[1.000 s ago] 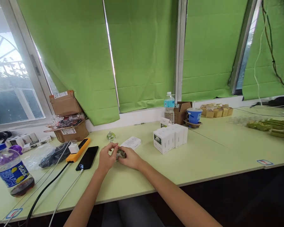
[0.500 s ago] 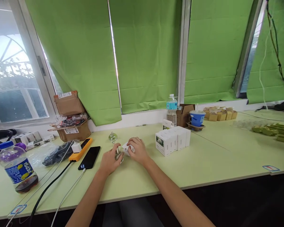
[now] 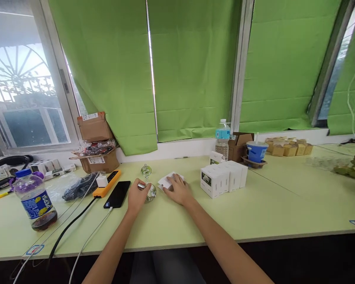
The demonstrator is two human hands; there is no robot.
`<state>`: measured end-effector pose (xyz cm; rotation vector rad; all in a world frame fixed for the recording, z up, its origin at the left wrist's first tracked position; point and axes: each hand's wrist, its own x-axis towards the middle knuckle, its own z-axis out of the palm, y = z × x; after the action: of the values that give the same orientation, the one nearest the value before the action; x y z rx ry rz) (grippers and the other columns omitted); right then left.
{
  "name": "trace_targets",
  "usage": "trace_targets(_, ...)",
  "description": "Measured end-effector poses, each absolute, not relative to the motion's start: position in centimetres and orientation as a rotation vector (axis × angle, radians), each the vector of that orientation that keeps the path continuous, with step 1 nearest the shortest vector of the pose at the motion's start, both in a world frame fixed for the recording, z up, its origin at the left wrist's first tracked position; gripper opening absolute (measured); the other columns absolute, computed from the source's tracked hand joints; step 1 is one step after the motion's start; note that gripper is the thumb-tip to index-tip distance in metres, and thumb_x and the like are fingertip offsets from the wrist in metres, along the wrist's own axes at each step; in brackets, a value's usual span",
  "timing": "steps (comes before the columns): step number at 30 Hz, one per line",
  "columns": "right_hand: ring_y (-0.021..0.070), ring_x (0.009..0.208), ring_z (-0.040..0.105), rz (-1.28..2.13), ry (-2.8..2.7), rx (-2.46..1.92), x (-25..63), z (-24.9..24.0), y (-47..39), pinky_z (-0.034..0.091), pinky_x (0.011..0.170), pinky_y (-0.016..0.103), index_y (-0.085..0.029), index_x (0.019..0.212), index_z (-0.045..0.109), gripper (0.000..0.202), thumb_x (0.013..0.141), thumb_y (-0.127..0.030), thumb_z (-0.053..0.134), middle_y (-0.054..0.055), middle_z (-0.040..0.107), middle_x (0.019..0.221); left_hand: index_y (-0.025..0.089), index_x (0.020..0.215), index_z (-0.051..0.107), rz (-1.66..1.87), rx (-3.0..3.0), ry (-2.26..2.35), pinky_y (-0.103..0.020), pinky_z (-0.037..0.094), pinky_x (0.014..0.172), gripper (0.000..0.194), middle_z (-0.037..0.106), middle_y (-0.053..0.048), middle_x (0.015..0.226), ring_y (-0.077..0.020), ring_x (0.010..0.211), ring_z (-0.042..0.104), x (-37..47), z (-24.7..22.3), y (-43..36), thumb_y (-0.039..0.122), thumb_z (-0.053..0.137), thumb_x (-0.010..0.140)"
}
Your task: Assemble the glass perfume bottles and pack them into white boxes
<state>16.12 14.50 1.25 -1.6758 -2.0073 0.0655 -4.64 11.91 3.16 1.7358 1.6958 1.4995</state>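
Observation:
My left hand [image 3: 137, 197] is closed round a small clear glass bottle [image 3: 151, 193], and a silver metal part [image 3: 141, 186] shows between thumb and forefinger. Just behind it stands another round clear glass piece [image 3: 146, 170] with a greenish tint. My right hand [image 3: 179, 190] lies with fingers spread over a white folded paper piece or small carton [image 3: 165, 183] on the table; the fingers hide part of it. To the right of that hand, several white boxes [image 3: 221, 179] with a dark picture label stand in a tight group.
Left of my hands lie a black phone [image 3: 117, 194] on a white cable, an orange power strip [image 3: 106, 184] and a Pepsi bottle [image 3: 37, 203]. Behind the boxes stand a water bottle [image 3: 223, 136] and a blue cup [image 3: 256, 152]. Small brown boxes [image 3: 290, 149] sit farther right.
My right hand has moved away from the left and set the white piece down on the table, its fingers now spread. The left hand keeps the glass bottle. The view has shifted left.

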Motion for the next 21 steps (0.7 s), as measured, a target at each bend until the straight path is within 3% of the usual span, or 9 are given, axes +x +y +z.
trace_targets(8, 0.0309, 0.145, 0.022, 0.014, -2.149, -1.64, 16.5, 1.4, 14.2, 0.024, 0.111, 0.053, -0.03, 0.147, 0.042, 0.062, 0.089, -0.049, 0.052, 0.01, 0.029, 0.157, 0.023, 0.067, 0.058, 1.166, 1.849, 2.027, -0.027, 0.035, 0.058, 0.033, 0.07, -0.002, 0.073, -0.0217, 0.069, 0.063, -5.5, 3.1, 11.6, 0.054, 0.063, 0.08)
trace_targets(11, 0.0291, 0.146, 0.021, 0.029, -2.154, -1.644, 16.4, 1.6, 14.2, 0.024, 0.111, 0.053, -0.033, 0.147, 0.042, 0.055, 0.093, -0.042, 0.047, 0.008, 0.027, 0.159, 0.025, 0.087, 0.066, 1.142, 2.058, 1.932, -0.029, 0.038, 0.064, 0.032, 0.073, -0.003, 0.088, -0.0226, 0.079, 0.066, -5.4, 2.9, 11.1, 0.056, 0.057, 0.086)
trace_targets(15, 0.0273, 0.146, 0.021, 0.065, -2.155, -1.648, 16.4, 1.7, 14.2, 0.027, 0.111, 0.052, -0.034, 0.148, 0.041, 0.053, 0.095, -0.036, 0.041, 0.006, 0.026, 0.16, 0.033, 0.119, 0.063, 0.966, 2.414, 1.496, -0.03, 0.045, 0.075, 0.049, 0.071, -0.002, 0.113, -0.0221, 0.088, 0.067, -5.5, 3.1, 10.2, 0.063, 0.061, 0.082)
trace_targets(18, 0.0271, 0.145, 0.024, 0.063, -2.157, -1.64, 16.7, 1.8, 14.2, 0.028, 0.11, 0.052, -0.036, 0.147, 0.043, 0.051, 0.096, -0.035, 0.039, 0.005, 0.027, 0.16, 0.035, 0.125, 0.061, 0.9, 2.526, 1.301, -0.031, 0.047, 0.079, 0.061, 0.068, 0.0, 0.121, -0.0235, 0.095, 0.066, -5.4, 3.2, 9.8, 0.064, 0.071, 0.072)
trace_targets(21, 0.0276, 0.144, 0.026, 0.052, -2.172, -1.646, 16.9, 1.9, 14.2, 0.03, 0.11, 0.051, -0.037, 0.147, 0.043, 0.05, 0.097, -0.035, 0.039, 0.004, 0.028, 0.16, 0.033, 0.123, 0.061, 0.968, 2.543, 1.276, -0.032, 0.048, 0.082, 0.058, 0.067, -0.001, 0.122, -0.0247, 0.1, 0.065, -4.7, 3.1, 9.6, 0.057, 0.074, 0.072)
